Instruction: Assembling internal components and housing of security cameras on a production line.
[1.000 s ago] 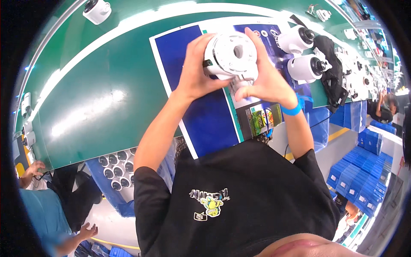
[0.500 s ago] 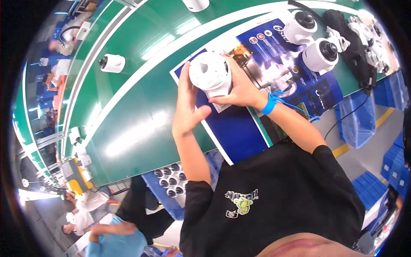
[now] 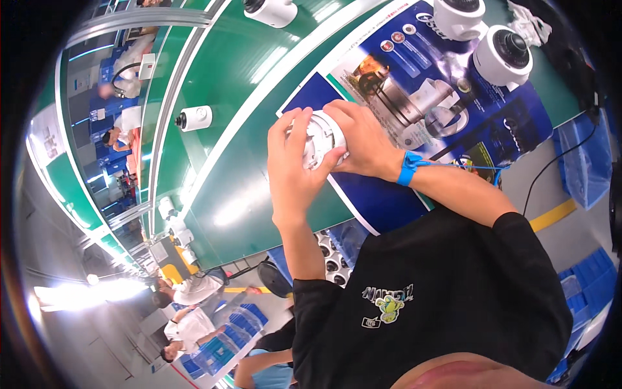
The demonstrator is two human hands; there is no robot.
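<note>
Between my two hands is a white round camera housing [image 3: 326, 141], its hollow side with inner ribs turned up. My left hand [image 3: 291, 155] is wrapped round its left side, fingers over the far rim. From the right, my right hand [image 3: 368, 139] grips it, the thumb lying on the near rim. A blue wrist strap [image 3: 409, 169] with a cord sits on my right wrist. Under the hands lies a printed blue poster [image 3: 512, 123] on the green table [image 3: 259, 201]. To the right stand two white cameras with black lenses, a nearer one [image 3: 502, 57] and a farther one [image 3: 459, 18].
Across the white rail, another white camera [image 3: 194, 118] lies on the green surface, and one more [image 3: 272, 11] is at the far edge. Below the table edge is a tray of several cameras [image 3: 334, 259]. Blue boxes [image 3: 586, 269] are stacked at right. Other people [image 3: 191, 327] are at left.
The housing has turned in my hands, so its lower part no longer shows. My left hand has closed round it, thumb drawn in. The whole view has shifted.
</note>
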